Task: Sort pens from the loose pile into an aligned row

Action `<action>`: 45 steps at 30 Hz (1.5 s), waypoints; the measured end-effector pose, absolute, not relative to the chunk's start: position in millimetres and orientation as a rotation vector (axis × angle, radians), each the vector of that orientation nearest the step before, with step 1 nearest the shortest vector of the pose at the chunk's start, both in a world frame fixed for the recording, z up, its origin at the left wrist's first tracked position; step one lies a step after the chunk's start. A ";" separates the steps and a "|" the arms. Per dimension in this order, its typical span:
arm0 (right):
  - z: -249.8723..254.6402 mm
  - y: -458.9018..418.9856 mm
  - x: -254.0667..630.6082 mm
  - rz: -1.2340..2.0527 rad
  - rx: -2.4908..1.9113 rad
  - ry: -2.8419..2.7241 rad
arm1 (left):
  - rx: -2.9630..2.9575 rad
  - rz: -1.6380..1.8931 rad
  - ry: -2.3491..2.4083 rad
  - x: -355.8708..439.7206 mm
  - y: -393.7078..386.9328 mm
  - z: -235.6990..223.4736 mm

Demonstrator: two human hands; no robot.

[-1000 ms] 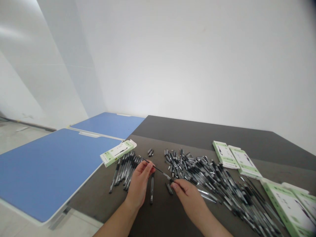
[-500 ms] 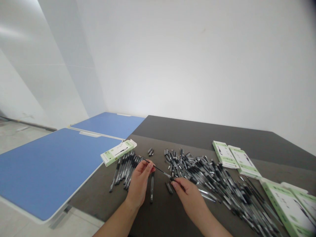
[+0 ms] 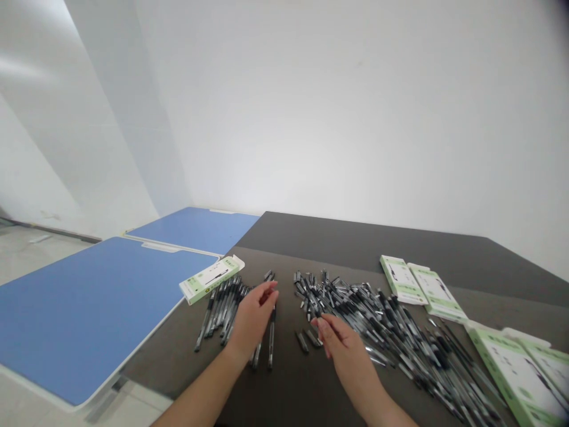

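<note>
My left hand (image 3: 252, 318) lies with its fingers stretched out over the right edge of a neat row of black pens (image 3: 221, 306), holding nothing. Two single pens (image 3: 270, 341) lie just to its right on the dark table (image 3: 311, 385). My right hand (image 3: 344, 350) is open, its fingertips beside the near left edge of a big loose pile of black pens (image 3: 382, 323). Two short black pen caps (image 3: 307, 340) lie between the hands.
A green-and-white pen box (image 3: 211, 277) lies behind the row. Two more boxes (image 3: 420, 283) sit at the back right and bigger ones (image 3: 518, 367) at the right edge. Blue tables (image 3: 89, 302) adjoin on the left. A white wall stands behind.
The pen held between both hands is gone from them; both hands have opened. My left hand has moved onto the row and another pen now lies beside the single one.
</note>
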State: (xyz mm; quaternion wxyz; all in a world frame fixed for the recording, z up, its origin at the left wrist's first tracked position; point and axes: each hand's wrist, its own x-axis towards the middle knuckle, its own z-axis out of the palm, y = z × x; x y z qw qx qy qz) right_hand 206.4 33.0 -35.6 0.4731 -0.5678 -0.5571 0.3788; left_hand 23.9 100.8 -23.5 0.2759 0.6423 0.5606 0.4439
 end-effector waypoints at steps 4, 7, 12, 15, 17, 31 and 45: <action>-34.7 33.5 205.8 0.941 -1.388 -1.336 | 2.311 0.717 1.779 15.9 143.9 -17.6; -36.7 35.6 206.7 0.922 -1.388 -1.359 | 2.405 0.514 1.837 20.0 166.3 -18.7; -36.9 40.1 210.8 0.893 -1.403 -1.394 | 2.508 0.250 1.920 31.5 178.0 -28.5; -33.7 40.4 212.0 0.868 -1.400 -1.413 | 2.533 0.159 1.960 34.4 177.6 -33.0; -32.1 39.8 211.8 0.856 -1.401 -1.416 | 2.543 0.118 1.968 34.6 177.6 -34.7; -36.1 41.2 211.3 0.858 -1.401 -1.420 | 2.505 0.322 1.721 35.6 176.8 -39.7; -40.2 39.4 207.1 0.860 -1.414 -1.437 | 0.756 1.229 0.841 54.3 98.2 -19.5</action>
